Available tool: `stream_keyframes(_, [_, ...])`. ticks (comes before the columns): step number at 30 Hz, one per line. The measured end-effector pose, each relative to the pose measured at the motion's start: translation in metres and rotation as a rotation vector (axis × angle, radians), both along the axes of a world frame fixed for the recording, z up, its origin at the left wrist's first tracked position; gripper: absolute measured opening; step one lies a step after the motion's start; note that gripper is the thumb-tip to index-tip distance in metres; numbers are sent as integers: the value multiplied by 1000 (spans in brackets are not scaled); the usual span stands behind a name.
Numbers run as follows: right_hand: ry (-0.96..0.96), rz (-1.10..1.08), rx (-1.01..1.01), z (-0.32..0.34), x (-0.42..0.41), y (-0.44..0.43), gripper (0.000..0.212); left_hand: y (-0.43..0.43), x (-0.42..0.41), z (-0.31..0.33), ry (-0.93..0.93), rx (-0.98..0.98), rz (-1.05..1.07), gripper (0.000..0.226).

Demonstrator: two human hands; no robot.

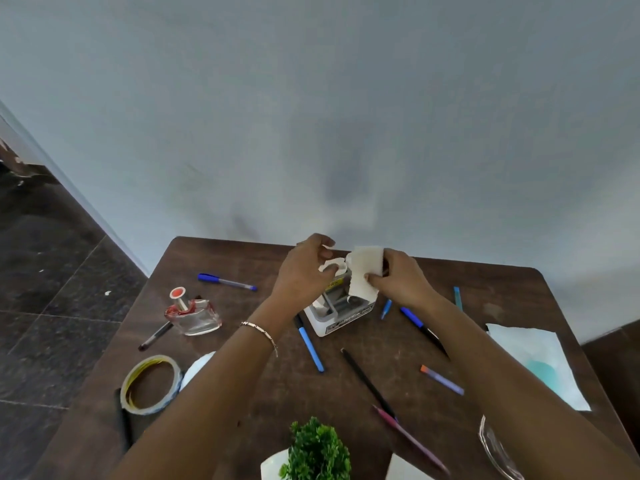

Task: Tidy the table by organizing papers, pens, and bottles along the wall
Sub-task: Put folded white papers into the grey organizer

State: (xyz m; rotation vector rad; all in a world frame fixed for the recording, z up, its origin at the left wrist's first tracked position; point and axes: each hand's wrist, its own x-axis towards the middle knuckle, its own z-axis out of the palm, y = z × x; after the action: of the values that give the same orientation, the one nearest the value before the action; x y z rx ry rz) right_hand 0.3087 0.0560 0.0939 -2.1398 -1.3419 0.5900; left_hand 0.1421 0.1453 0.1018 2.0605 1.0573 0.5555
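Both hands are raised over a white desk organizer (349, 320) near the wall edge of the brown table (242, 258). My right hand (398, 278) grips a folded white paper (365, 271). My left hand (304, 271) pinches a curled white paper strip (334, 265) beside it. Several pens lie scattered: a blue pen (227, 282) at the back left, a blue pen (310, 344) beside the organizer, a black pen (369, 382), a pink pen (412, 441). A glass perfume bottle (195, 315) with a red cap stands at the left.
A tape roll (150, 384) lies front left. A white sheet (540, 365) with a teal patch rests at the right edge. A small green plant (317, 452) in a white pot stands at the front. Glassware (495, 448) sits front right. Dark floor lies left.
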Motion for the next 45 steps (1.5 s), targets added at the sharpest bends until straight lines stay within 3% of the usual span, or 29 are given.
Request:
stream_keyframes(7, [-63,-102,-4,-19,6,18,20,28,21,-7,466,298,-420,24])
stream_keyframes(10, [-97,-120,21,-22,9,17,16,35,32,-11,591,431,-505,25])
stream_keyframes(20, [-56,-139,71,-28,10,17,38,48,55,-23,660,484,-536,25])
stream_keyframes(30, [-85,-109,96,-39,7,17,34,60,64,-29,701,415,-490,41])
stream_keyframes(37, [-403,101,109,-50,-7,10,17,63,66,-30,638,350,-521,44])
stream_keyframes(42, [-592,65,187,-53,-8,2,22,63,66,-31,622,344,-508,45])
stream_keyframes(45, [-595,44,193,-58,-6,0,20,62,66,-30,586,351,-499,37])
